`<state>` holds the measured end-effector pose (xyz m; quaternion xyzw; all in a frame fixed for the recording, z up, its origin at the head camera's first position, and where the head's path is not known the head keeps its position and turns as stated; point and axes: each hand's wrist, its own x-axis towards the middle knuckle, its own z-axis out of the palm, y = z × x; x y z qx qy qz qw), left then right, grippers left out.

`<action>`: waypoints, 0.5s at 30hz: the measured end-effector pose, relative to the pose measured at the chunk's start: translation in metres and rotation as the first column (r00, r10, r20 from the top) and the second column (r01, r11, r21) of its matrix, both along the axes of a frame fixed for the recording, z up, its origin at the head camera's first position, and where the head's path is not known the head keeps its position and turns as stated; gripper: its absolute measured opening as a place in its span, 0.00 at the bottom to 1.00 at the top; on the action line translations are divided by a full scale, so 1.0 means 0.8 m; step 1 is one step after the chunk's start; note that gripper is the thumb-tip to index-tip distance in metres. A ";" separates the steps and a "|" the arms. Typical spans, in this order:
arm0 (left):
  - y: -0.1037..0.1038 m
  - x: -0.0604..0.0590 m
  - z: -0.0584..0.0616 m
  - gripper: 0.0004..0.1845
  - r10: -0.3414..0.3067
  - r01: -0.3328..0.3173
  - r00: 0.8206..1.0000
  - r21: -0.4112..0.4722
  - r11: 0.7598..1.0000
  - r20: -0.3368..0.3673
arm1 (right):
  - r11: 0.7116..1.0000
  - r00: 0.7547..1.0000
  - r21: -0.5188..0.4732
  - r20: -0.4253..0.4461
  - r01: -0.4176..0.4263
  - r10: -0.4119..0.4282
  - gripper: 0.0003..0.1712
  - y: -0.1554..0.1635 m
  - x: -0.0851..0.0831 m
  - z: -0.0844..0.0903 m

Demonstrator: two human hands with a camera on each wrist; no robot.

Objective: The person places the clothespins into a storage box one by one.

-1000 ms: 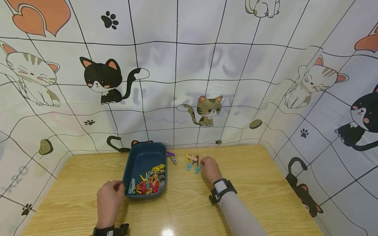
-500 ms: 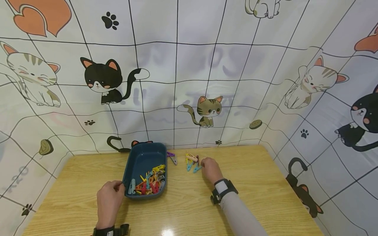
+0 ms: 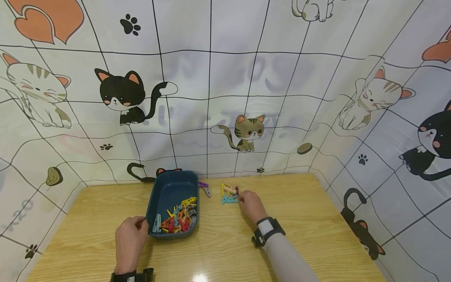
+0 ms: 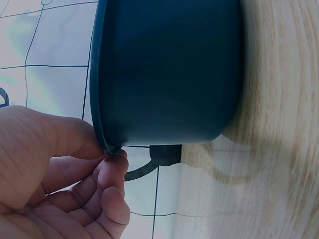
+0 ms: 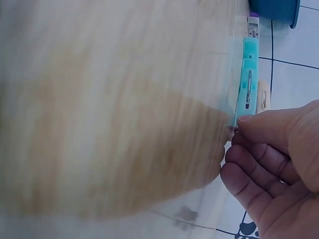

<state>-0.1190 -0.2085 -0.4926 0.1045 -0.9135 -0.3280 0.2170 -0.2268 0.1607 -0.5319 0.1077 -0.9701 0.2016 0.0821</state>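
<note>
Quantity: one blue bin (image 3: 172, 188) stood on one table (image 3: 299, 219). Two hands were in view. The left hand (image 3: 131, 243), left of the bin, pinched its rim between thumb and fingers. The right hand (image 3: 251, 204), right of the bin, had thumb and fingertips together on the end of one turquoise clothes-peg (image 5: 247, 87). A second turquoise piece adjoined it; whether this was a separate peg could not be told. Grouped with it, right of the bin, were one yellow peg (image 3: 222, 190), one peach peg (image 3: 230, 188) and one dark red peg (image 3: 237, 190). One purple peg (image 3: 203, 184) and one lavender peg (image 3: 207, 192) lay just beside the bin's right wall. The heaped pegs (image 3: 181, 217) inside the bin overlapped and could not be counted.

Edges: the bin's far end stood close to the table's rear edge. The heap occupied its near half; floor showed in the far half. Wood surface ran between the lavender peg and the turquoise peg, and extended in front of the bin and to both sides.
</note>
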 end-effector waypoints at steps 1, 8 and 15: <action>0.000 0.000 0.000 0.07 -0.001 0.001 1.000 -0.002 1.000 -0.002 | 1.000 1.000 -0.007 -0.002 -0.004 0.004 0.04 0.000 0.001 0.000; 0.000 0.000 0.000 0.07 -0.005 0.005 1.000 -0.005 1.000 0.000 | 0.999 1.000 -0.053 -0.008 -0.012 0.011 0.03 -0.002 0.009 0.005; 0.000 0.001 0.001 0.07 -0.006 0.006 1.000 0.002 1.000 0.003 | 0.996 0.999 -0.090 -0.030 -0.016 0.013 0.03 -0.003 0.013 0.006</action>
